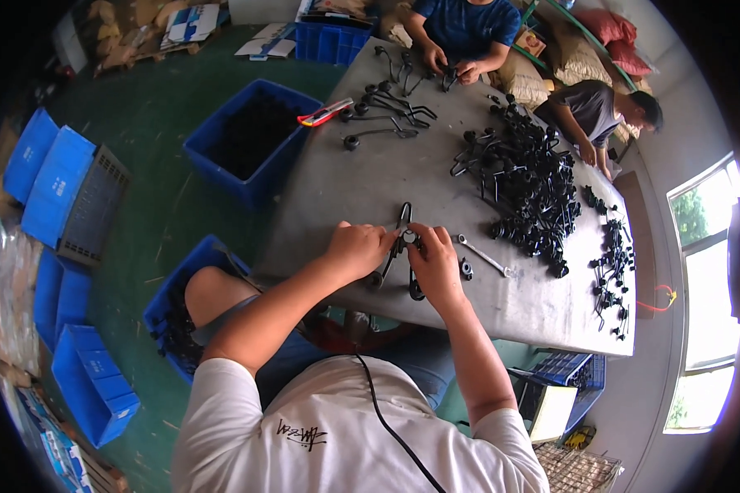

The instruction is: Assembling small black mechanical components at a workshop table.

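Close to the near edge of the grey table (337, 185), my two hands meet over a black bent-rod part (404, 215) with a round, pale-faced end piece (409, 236). My left hand (358, 249) pinches the part from the left, its fingers closed. My right hand (436, 263) has its thumb and fingers closed at the round end; the fingertips partly hide it. More black rod ends show under and between the hands. Just right of my right hand lie a silver wrench (485, 256) and a small black fitting (466, 269).
A heap of black parts (530, 181) covers the table's right middle, with smaller ones (612, 263) along the right edge. Several bent rods (395, 107) and a red-handled tool (325, 112) lie farther off. Two co-workers sit beyond. A blue bin (251, 185) stands left.
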A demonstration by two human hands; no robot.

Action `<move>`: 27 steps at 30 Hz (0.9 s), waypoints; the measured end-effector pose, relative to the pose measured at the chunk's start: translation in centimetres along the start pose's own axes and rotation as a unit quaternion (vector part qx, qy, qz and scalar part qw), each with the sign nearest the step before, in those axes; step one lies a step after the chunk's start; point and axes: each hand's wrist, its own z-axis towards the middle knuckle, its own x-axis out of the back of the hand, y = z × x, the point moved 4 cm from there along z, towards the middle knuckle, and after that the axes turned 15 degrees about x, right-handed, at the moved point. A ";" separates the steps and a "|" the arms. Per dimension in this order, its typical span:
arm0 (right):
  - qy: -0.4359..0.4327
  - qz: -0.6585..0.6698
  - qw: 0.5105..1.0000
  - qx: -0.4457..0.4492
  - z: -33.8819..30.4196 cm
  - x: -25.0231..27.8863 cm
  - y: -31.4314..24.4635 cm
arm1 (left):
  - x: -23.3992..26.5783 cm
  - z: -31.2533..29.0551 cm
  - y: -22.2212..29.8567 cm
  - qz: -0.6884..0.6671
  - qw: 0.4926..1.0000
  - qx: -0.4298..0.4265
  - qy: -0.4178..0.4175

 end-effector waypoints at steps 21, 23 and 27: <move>0.011 0.020 0.999 -0.046 1.1 -0.7 0.9 | 0.7 1.5 -2.0 -0.269 0.956 -0.061 -0.103; 0.011 -0.016 1.000 -0.006 1.2 -0.6 -0.2 | 0.9 1.6 -1.8 -0.245 0.961 -0.042 -0.120; 0.005 -0.027 0.999 -0.016 1.0 -0.5 0.2 | -0.2 1.7 -0.9 -0.228 0.967 -0.018 -0.116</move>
